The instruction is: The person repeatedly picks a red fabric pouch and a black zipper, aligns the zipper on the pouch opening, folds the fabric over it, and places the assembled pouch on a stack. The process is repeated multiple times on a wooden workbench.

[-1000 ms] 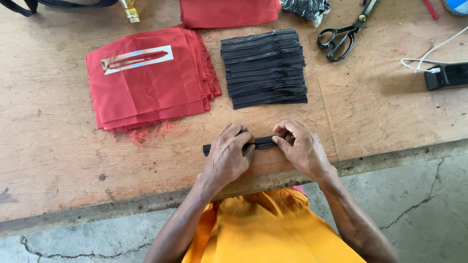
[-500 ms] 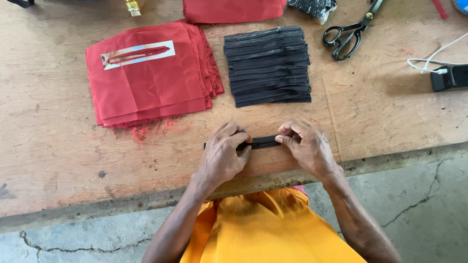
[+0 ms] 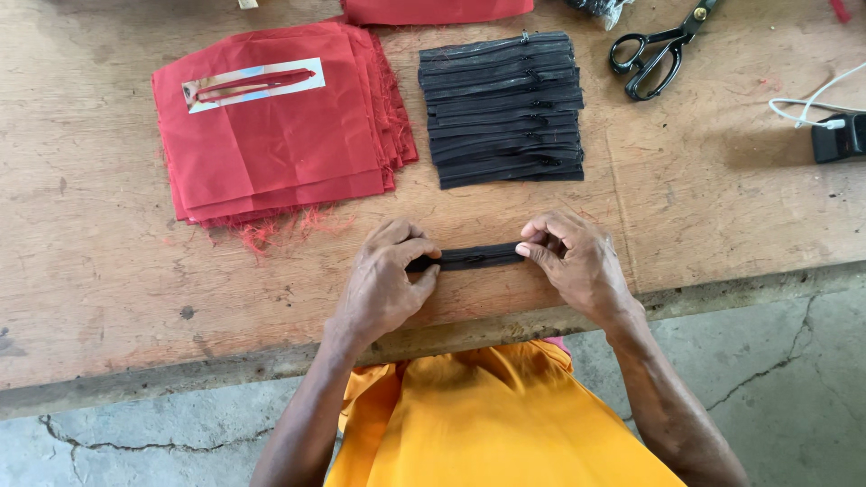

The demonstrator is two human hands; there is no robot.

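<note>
A short black zipper (image 3: 472, 257) lies flat near the front edge of the wooden table (image 3: 108, 271). My left hand (image 3: 383, 284) pinches its left end, thumb and fingers closed on it. My right hand (image 3: 577, 261) pinches its right end the same way. The middle of the zipper shows between the two hands. Just beyond it lies a neat stack of several black zippers (image 3: 503, 108). To the left of that stack sits a pile of red fabric pieces (image 3: 280, 135), with a white strip holding a red zipper shape on top.
Black-handled scissors (image 3: 654, 50) lie at the back right. A black device with a white cable (image 3: 839, 135) sits at the right edge. More red fabric (image 3: 437, 9) lies at the far edge. Below the table's front edge are orange clothing and a cracked concrete floor.
Both hands stay on the black zipper. My left hand has slid a little left, so more of the zipper shows between the hands.
</note>
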